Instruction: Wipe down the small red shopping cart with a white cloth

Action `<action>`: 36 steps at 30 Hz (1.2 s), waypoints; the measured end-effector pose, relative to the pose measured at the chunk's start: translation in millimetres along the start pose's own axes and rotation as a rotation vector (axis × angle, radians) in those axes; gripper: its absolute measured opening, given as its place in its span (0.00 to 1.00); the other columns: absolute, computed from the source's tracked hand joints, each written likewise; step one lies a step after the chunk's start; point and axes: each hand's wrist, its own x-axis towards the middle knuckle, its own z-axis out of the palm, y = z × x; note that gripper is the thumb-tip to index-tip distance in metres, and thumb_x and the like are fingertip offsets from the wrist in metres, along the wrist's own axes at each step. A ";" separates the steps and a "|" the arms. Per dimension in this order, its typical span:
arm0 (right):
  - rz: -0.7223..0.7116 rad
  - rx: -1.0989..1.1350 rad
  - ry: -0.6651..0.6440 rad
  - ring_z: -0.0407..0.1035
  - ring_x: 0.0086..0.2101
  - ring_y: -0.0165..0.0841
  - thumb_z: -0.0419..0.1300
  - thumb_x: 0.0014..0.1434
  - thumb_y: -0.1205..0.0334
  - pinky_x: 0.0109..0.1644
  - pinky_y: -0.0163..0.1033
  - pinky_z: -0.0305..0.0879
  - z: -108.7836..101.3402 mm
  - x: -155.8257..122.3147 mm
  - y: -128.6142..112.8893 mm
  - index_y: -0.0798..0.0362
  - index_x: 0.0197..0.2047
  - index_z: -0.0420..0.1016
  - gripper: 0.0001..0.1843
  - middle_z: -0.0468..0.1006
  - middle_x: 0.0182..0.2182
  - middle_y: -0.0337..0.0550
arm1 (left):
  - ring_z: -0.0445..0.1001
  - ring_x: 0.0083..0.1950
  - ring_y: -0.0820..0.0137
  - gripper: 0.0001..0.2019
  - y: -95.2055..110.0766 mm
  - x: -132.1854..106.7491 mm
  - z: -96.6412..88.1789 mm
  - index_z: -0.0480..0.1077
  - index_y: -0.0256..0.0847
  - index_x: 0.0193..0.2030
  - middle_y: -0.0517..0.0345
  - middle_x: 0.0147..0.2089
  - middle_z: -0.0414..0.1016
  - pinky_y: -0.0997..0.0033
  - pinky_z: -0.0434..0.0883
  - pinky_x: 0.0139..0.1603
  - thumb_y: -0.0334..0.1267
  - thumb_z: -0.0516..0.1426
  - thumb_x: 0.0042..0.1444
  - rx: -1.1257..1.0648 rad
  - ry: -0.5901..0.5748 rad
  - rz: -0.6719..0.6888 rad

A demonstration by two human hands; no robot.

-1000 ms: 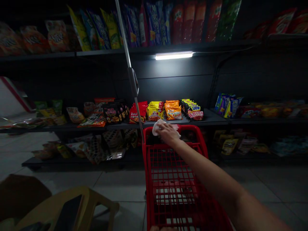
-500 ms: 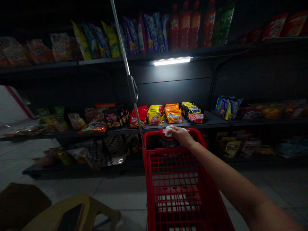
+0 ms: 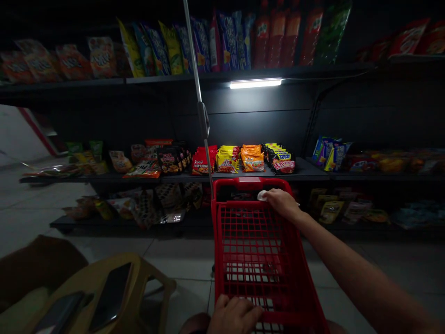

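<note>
A red plastic shopping basket [image 3: 218,250] with grid sides stands before me. My right hand [image 3: 282,203] reaches to its far right part and pinches a white cloth or tissue [image 3: 262,195] near the rim. Most of the cloth is hidden under the fingers. My left hand [image 3: 236,316] lies at the near end, fingers curled over the basket's edge; its thumb is hidden. Along the far left corner rises a thin metal rod [image 3: 194,60] with a dark grip. How the rod joins the basket cannot be made out.
Behind the basket, a dark shelf [image 3: 313,172] carries noodle packets [image 3: 226,160] and snack bags under a lit tube lamp [image 3: 256,83]. Bottles [image 3: 277,39] stand above. At lower left, a yellowish stool [image 3: 134,278] bears a phone [image 3: 111,294] and another dark flat device [image 3: 59,313].
My right hand has moved with the cloth from the far rim toward the right side. My left hand has come into view at the basket's near end. The view has shifted slightly.
</note>
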 end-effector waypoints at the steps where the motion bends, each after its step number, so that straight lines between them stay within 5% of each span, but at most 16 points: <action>1: -0.023 0.098 0.036 0.71 0.46 0.34 0.53 0.64 0.66 0.49 0.37 0.62 4.3 -4.4 -15.9 0.46 0.50 0.77 0.15 0.78 0.47 0.43 | 0.75 0.44 0.71 0.14 0.8 -1.9 1.5 0.69 0.59 0.57 0.66 0.47 0.80 0.67 0.63 0.43 0.49 0.55 0.65 0.008 0.040 0.002; 8: -0.165 0.333 0.126 0.61 0.60 0.37 0.55 0.65 0.59 0.61 0.42 0.59 57.4 17.9 -141.6 0.44 0.67 0.61 0.26 0.62 0.66 0.43 | 0.74 0.42 0.72 0.13 10.5 -10.2 -2.9 0.70 0.59 0.57 0.67 0.42 0.80 0.64 0.57 0.41 0.43 0.54 0.66 0.083 0.152 -0.020; 13: -0.076 0.152 -0.018 0.64 0.56 0.39 0.52 0.68 0.60 0.59 0.44 0.57 89.0 24.2 -199.1 0.45 0.64 0.64 0.22 0.72 0.56 0.46 | 0.74 0.43 0.71 0.17 8.1 -13.4 4.0 0.70 0.60 0.57 0.65 0.42 0.80 0.65 0.59 0.43 0.43 0.59 0.62 0.127 0.141 -0.073; 22: -0.591 0.124 -0.271 0.66 0.45 0.39 0.57 0.65 0.62 0.50 0.43 0.57 57.5 -95.7 -218.1 0.45 0.49 0.76 0.11 0.76 0.42 0.45 | 0.73 0.49 0.68 0.13 11.9 -21.6 -9.1 0.73 0.61 0.54 0.65 0.50 0.79 0.62 0.62 0.54 0.41 0.57 0.65 0.082 0.091 -0.204; 25: -0.617 0.163 -0.290 0.66 0.41 0.36 0.58 0.64 0.62 0.47 0.40 0.59 49.1 -78.5 -217.3 0.45 0.49 0.76 0.11 0.75 0.40 0.43 | 0.74 0.48 0.68 0.14 9.7 -19.4 -1.7 0.72 0.62 0.55 0.65 0.49 0.80 0.63 0.63 0.52 0.41 0.57 0.65 0.102 0.067 -0.177; 31: -0.242 0.124 -0.050 0.61 0.54 0.40 0.53 0.67 0.64 0.56 0.44 0.57 62.2 13.1 -220.6 0.48 0.58 0.69 0.18 0.70 0.54 0.49 | 0.76 0.42 0.72 0.10 7.3 -11.0 2.9 0.74 0.58 0.49 0.68 0.41 0.81 0.67 0.61 0.44 0.44 0.61 0.60 0.151 0.137 -0.096; 33: -0.197 0.109 -0.073 0.60 0.57 0.41 0.53 0.67 0.63 0.56 0.46 0.58 70.5 11.2 -222.0 0.46 0.60 0.67 0.19 0.68 0.57 0.50 | 0.76 0.41 0.72 0.09 7.1 -10.1 -0.7 0.74 0.57 0.47 0.69 0.39 0.81 0.67 0.61 0.43 0.45 0.61 0.60 0.168 0.166 -0.056; 36: -0.281 0.098 -0.098 0.60 0.58 0.43 0.52 0.68 0.61 0.58 0.48 0.57 76.0 -29.9 -219.6 0.42 0.60 0.67 0.18 0.70 0.57 0.47 | 0.75 0.39 0.72 0.08 3.5 -11.5 0.2 0.75 0.56 0.46 0.67 0.37 0.81 0.68 0.62 0.41 0.46 0.60 0.60 0.204 0.196 -0.031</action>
